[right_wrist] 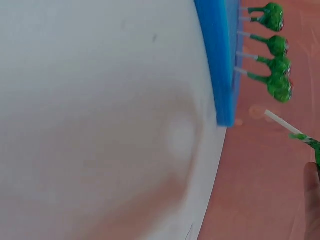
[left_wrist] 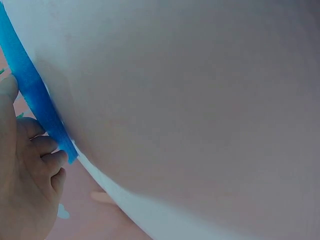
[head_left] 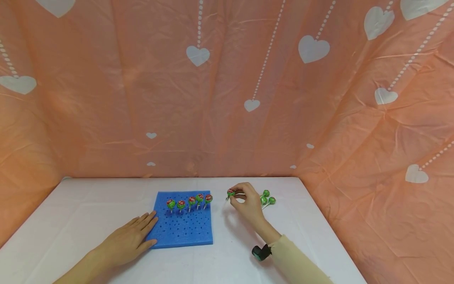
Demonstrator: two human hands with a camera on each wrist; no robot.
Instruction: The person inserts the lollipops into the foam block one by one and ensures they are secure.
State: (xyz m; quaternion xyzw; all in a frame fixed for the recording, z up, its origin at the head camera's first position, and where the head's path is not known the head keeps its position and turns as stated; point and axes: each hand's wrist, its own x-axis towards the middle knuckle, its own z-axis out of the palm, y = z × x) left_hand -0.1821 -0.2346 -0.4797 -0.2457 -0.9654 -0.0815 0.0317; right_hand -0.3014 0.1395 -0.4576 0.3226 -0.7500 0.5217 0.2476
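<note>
A blue foam board (head_left: 184, 232) dotted with small holes lies on the white table. Several lollipops (head_left: 192, 201) in green and red wrappers stand in its far part, sticks down. At the board's left edge rests my left hand (head_left: 127, 240), fingers straight, fingertips on the foam. My right hand (head_left: 248, 203) pinches another lollipop (head_left: 230, 192) by its wrapped head, above the table just right of the board. In the right wrist view its white stick (right_wrist: 282, 121) points toward the board, and only a fingertip (right_wrist: 312, 200) of that hand shows.
Behind my right hand lie several green-wrapped lollipops (head_left: 271, 200) on the white table (head_left: 106, 201). An orange curtain (head_left: 220, 130) with white hearts hangs behind and along the sides. A black wrist camera (head_left: 261, 252) sits at my right sleeve.
</note>
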